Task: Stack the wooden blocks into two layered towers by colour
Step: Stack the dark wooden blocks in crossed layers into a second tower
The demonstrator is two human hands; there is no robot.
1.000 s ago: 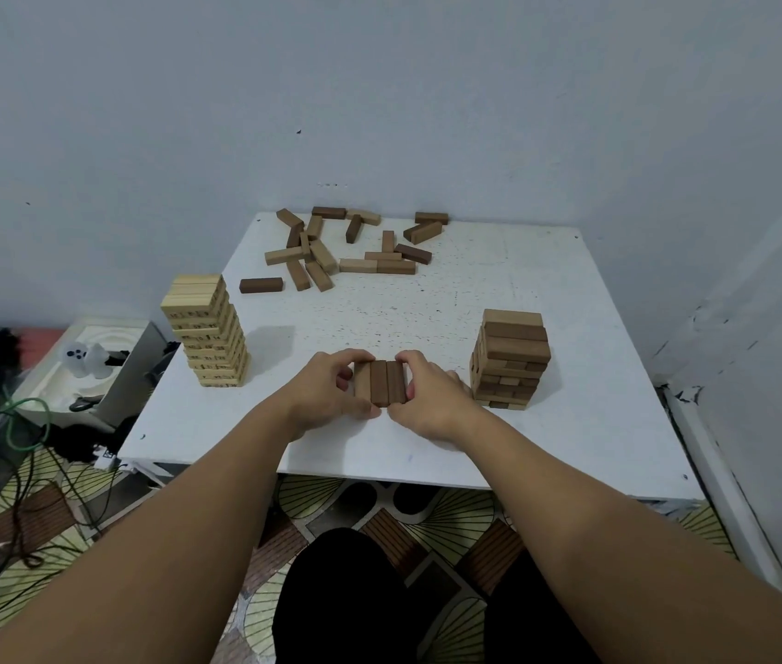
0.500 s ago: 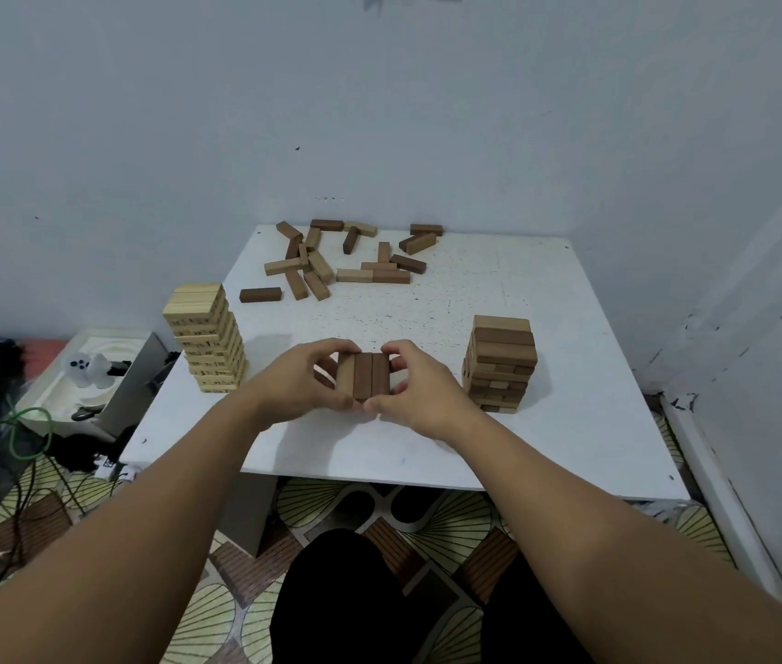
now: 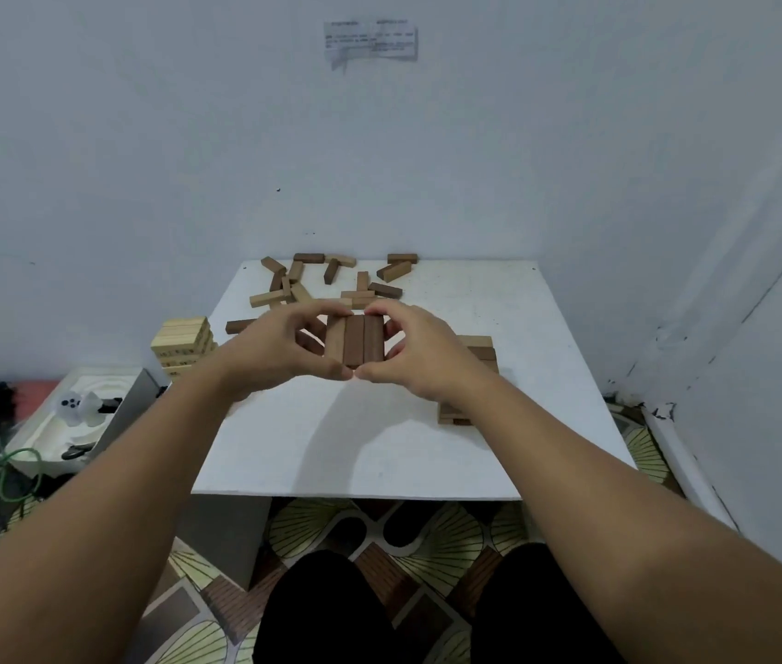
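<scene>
Brown tower (image 3: 475,349) probably half hidden behind right hand (image 3: 420,354), loose blocks (image 3: 331,280) beyond

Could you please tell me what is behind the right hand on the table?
Behind the right hand stands the brown block tower on the white table. Only its top layers and a bottom corner show; the hand and wrist cover the middle, so its layers cannot be counted.

- Left hand (image 3: 278,349): raised mid-frame, fingers curled, thumb low and index arched over the top, pinching the left side of what it holds.
- Right hand (image 3: 420,352): mirrors it at 3 o'clock of the left, thumb tips nearly touching.
- Both forearms bare, running in from 7 and 5 o'clock, converging towards the centre.
</scene>
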